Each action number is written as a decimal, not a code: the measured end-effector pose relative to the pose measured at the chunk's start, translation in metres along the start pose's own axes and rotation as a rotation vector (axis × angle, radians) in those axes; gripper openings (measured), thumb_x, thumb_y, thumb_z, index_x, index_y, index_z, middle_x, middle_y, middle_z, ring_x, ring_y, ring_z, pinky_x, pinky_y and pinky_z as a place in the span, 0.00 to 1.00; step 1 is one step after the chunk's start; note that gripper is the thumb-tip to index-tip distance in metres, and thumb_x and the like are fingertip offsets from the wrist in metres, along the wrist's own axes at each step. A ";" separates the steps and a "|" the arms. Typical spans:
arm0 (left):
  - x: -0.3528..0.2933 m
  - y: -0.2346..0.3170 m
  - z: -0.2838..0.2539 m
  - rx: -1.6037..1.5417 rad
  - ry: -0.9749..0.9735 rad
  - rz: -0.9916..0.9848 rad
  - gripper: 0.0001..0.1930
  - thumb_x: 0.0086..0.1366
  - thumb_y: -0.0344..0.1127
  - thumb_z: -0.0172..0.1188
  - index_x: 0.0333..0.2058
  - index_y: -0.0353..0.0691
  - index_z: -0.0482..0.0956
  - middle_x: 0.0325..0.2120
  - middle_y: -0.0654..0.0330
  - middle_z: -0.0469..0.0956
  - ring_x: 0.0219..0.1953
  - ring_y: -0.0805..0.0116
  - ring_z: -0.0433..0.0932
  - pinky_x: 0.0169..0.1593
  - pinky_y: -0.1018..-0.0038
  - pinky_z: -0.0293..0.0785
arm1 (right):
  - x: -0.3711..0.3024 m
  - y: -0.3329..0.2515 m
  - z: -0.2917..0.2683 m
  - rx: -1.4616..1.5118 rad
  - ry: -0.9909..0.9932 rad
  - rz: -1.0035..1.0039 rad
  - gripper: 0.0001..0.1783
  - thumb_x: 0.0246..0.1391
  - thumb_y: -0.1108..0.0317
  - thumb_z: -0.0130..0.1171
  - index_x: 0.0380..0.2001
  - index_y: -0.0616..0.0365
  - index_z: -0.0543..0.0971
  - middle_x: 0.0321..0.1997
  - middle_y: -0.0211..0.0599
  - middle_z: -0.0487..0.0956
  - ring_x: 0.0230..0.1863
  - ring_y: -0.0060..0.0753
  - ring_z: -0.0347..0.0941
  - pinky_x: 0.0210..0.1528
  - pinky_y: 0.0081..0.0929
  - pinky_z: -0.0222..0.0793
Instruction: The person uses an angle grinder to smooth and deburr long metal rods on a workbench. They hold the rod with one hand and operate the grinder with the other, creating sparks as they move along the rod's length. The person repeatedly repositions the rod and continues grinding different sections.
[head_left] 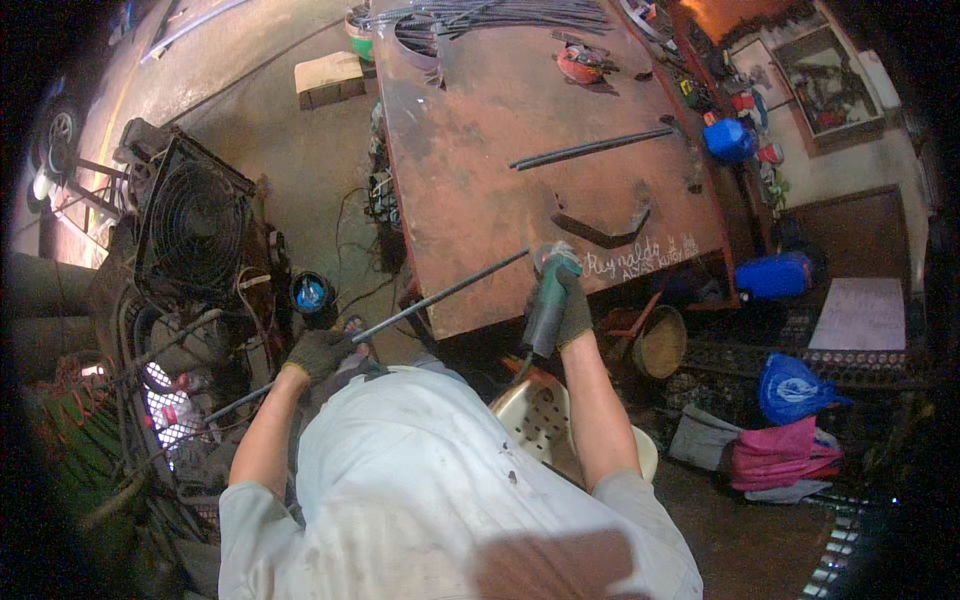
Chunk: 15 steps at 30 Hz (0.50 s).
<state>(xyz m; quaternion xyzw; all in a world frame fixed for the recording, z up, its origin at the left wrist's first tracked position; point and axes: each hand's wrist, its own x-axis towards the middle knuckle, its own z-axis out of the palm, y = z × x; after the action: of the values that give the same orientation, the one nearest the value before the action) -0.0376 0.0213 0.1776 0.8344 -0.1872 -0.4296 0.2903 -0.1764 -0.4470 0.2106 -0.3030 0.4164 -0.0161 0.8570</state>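
My left hand (318, 355), in a dark glove, is closed around a long thin metal rod (440, 297). The rod slants up to the right, its far end over the near edge of the rust-brown metal table (480, 160). A green and dark angle grinder (545, 315) is gripped in my gloved right hand (575, 308). Its head sits close to the rod's far end; whether they touch I cannot tell. Beyond the grinder lies a bent dark flat bar (600, 236), and farther back two straight rods (590, 148) lie side by side. White handwriting marks the tabletop.
Bundled rods (500, 18) and a metal ring (415, 38) occupy the table's far end, near a red tool (585, 65). A large fan (195, 215) stands left. Close to my right arm is a pale perforated chair (530, 425). Blue containers (775, 275) stand right. Cables cross the floor.
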 end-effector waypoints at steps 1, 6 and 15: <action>0.002 -0.014 0.011 -0.083 0.028 0.005 0.28 0.70 0.62 0.57 0.51 0.44 0.84 0.48 0.43 0.83 0.50 0.42 0.81 0.52 0.56 0.74 | 0.001 -0.002 0.004 -0.014 -0.009 0.001 0.26 0.54 0.41 0.67 0.43 0.51 0.78 0.27 0.40 0.81 0.25 0.45 0.79 0.27 0.42 0.80; 0.001 -0.015 0.013 -0.008 0.046 -0.017 0.26 0.69 0.61 0.58 0.51 0.48 0.85 0.45 0.42 0.83 0.47 0.40 0.82 0.50 0.57 0.75 | 0.005 -0.004 0.009 -0.050 -0.014 -0.010 0.29 0.51 0.38 0.68 0.43 0.51 0.77 0.27 0.39 0.80 0.24 0.44 0.79 0.27 0.42 0.79; 0.015 -0.045 0.047 -0.057 0.259 0.007 0.21 0.65 0.56 0.62 0.44 0.46 0.89 0.40 0.42 0.85 0.41 0.45 0.84 0.48 0.61 0.76 | 0.023 -0.004 0.001 -0.103 -0.065 0.012 0.33 0.53 0.39 0.67 0.52 0.48 0.74 0.30 0.40 0.80 0.28 0.45 0.79 0.32 0.44 0.79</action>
<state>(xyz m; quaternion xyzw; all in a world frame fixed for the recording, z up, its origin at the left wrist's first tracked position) -0.0650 0.0317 0.1180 0.8736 -0.1391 -0.3223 0.3371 -0.1598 -0.4564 0.1964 -0.3445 0.3903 0.0203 0.8536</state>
